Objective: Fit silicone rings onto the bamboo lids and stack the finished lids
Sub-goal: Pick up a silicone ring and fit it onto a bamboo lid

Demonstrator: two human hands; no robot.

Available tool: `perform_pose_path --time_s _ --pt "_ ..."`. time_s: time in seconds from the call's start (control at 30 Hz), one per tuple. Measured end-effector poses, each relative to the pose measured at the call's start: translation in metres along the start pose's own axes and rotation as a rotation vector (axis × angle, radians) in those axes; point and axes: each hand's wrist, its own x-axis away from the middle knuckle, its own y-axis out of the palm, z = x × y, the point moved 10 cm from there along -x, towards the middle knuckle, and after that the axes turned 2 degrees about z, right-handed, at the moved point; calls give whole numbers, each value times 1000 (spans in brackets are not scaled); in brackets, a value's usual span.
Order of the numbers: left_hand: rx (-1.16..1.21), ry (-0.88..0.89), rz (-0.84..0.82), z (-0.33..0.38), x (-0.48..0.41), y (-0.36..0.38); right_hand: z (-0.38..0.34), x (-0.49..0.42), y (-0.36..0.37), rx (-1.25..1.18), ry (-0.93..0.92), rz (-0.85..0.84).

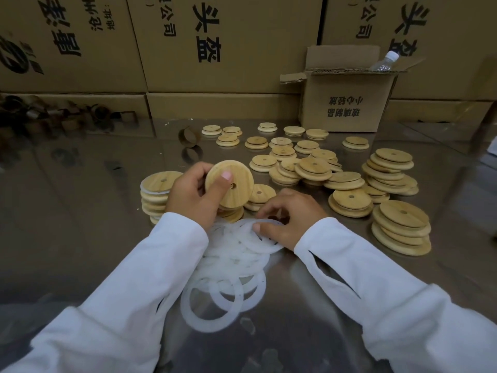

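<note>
The bamboo lid (229,184) is held up on its edge above the counter (80,211), gripped by the left hand (191,195), while the right hand (293,219) pinches one silicone ring (266,244) at the top of the ring pile (231,273). I judge the step to be taking a ring for this lid; next, the ring must come free of the others and be stretched around the lid, which then goes onto the finished stack (154,197) at the left, while many loose lids (317,168) wait on the right. Behind them an open cardboard box (347,103) has a plastic bottle (384,61) in it.
</note>
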Motion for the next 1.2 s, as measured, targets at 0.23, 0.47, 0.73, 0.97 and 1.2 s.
perform_pose_path --time_s 0.23,0.47,0.73,0.97,1.2 --pt "30 -44 28 -4 -1 -3 11 0 -25 -231 76 229" --pt "304 -268 37 -18 4 -1 32 2 -37 -227 175 305" --pt "401 -327 -6 -22 3 5 31 6 -63 -18 171 510" --pt "438 -349 -62 -24 4 13 40 12 -60 -1089 308 541" --pt "613 -600 -289 -27 20 39 3 5 -26 -1169 291 218"
